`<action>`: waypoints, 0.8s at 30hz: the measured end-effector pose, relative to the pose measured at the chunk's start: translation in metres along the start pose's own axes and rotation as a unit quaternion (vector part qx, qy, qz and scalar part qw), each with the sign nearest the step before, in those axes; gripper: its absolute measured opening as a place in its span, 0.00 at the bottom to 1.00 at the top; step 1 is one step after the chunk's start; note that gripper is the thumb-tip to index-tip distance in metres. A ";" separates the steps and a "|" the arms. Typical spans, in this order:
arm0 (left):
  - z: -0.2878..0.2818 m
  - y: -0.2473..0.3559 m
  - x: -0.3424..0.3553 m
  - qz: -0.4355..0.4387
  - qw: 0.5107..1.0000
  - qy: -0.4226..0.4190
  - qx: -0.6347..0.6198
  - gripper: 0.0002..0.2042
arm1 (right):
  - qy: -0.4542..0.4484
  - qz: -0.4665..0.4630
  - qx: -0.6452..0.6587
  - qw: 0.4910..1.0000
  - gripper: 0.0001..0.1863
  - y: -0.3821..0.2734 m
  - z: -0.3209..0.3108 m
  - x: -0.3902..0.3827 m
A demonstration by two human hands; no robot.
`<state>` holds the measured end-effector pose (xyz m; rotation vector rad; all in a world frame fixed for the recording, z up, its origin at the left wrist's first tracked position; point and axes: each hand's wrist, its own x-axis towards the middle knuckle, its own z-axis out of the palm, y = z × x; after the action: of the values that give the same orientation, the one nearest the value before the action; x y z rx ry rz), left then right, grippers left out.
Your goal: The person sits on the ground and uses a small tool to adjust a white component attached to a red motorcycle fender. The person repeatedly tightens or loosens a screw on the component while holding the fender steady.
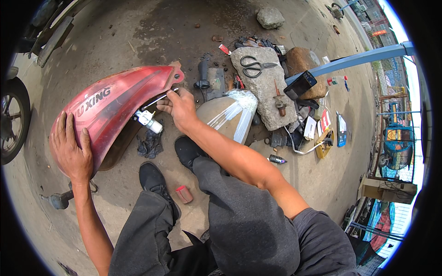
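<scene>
A red motorcycle fuel tank (124, 87) lies tilted on its side at the left, its hollow underside toward my legs. My left hand (72, 149) presses flat on the tank's near end, fingers stretched out. Under the tank's edge hangs a silver fuel tap (146, 118) with a whitish bowl (156, 126). My right hand (181, 108) is closed on a slim silver wrench (159, 99), whose far end reaches the tank's edge just above the tap. How that end meets the fastener is too small to tell.
Beside my right forearm lies a tan rounded piece wrapped in clear tape (230, 115). Black scissors (258, 66) and a rusty fuel tap (279, 103) rest on a stone slab (258, 94). A red cylinder (184, 194) lies by my shoe, a small black bottle (277, 159) further right.
</scene>
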<state>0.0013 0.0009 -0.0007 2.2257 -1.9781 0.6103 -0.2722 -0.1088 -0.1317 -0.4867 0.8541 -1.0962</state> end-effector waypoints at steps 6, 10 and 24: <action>0.001 0.001 0.001 0.005 1.000 0.005 -0.006 0.24 | 0.031 0.285 0.148 0.946 0.09 0.042 -0.021 0.036; 0.000 0.001 0.001 0.009 1.000 0.005 -0.013 0.24 | 0.051 0.317 0.189 0.928 0.09 0.049 -0.022 0.036; 0.000 0.002 0.001 0.003 1.000 0.006 -0.003 0.24 | 0.012 0.064 0.005 0.998 0.10 0.001 -0.007 0.015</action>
<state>-0.0002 -0.0001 -0.0011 2.2083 -1.9780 0.6172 -0.2742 -0.1217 -0.1413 -0.4061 0.8893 -0.9896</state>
